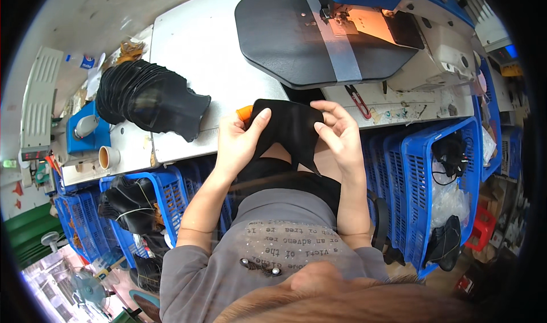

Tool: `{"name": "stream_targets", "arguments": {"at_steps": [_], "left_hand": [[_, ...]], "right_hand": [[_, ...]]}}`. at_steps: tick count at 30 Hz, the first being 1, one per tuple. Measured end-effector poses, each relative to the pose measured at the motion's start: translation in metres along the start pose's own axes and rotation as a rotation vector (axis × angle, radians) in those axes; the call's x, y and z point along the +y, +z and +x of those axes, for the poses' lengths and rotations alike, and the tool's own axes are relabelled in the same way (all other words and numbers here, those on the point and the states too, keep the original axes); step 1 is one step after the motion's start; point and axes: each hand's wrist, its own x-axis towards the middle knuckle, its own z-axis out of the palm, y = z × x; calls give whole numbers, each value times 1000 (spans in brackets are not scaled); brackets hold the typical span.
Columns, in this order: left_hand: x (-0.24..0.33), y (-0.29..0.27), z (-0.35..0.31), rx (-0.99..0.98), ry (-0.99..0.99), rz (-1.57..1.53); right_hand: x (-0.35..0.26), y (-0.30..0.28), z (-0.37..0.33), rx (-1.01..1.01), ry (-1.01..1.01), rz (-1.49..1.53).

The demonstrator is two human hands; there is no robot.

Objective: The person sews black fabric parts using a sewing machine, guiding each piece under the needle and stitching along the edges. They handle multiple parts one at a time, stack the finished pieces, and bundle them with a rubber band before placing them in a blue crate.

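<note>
Between my hands hangs a black shoe-upper piece (285,124), with two pointed tails drooping over my lap. My left hand (240,135) pinches its left edge, thumb on top; an orange finger cover (244,113) sits on one finger. At the right edge, my right hand (337,130) grips the piece between thumb and fingers. A stack of similar black pieces (154,98) lies on the white table to the left. Beyond my hands is a sewing machine (393,15), its needle area lit orange over a black padded bed (279,38) crossed by a grey tape strip.
Red-handled thread snips (359,102) lie on the table (199,49) right of my hands. A cardboard tube (109,157) stands at the table's left front edge. Blue crates (171,194) flank my legs on the left, and another blue crate (419,175) holds black pieces at right.
</note>
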Motion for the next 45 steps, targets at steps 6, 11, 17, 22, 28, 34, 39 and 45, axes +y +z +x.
{"name": "stream_targets", "arguments": {"at_steps": [6, 11, 17, 22, 28, 34, 39, 45], "left_hand": [[-1, 14, 4, -133, -65, 121], [4, 17, 16, -32, 31, 44], [5, 15, 30, -32, -6, 22], [7, 16, 37, -38, -32, 50], [12, 16, 42, -45, -43, 48], [11, 15, 45, -57, -59, -12], [14, 15, 48, -64, -84, -39], [9, 14, 48, -63, -78, -51]], "right_hand": [[-29, 20, 9, 50, 26, -333], [-23, 20, 18, 73, -46, -332], [-18, 22, 25, 123, -83, -309], [-18, 24, 26, 165, -104, -319], [-17, 27, 25, 207, -112, -297], [-16, 32, 25, 235, -133, -241], [-19, 33, 25, 220, -105, -228], [-21, 36, 26, 204, -71, -274]]}}
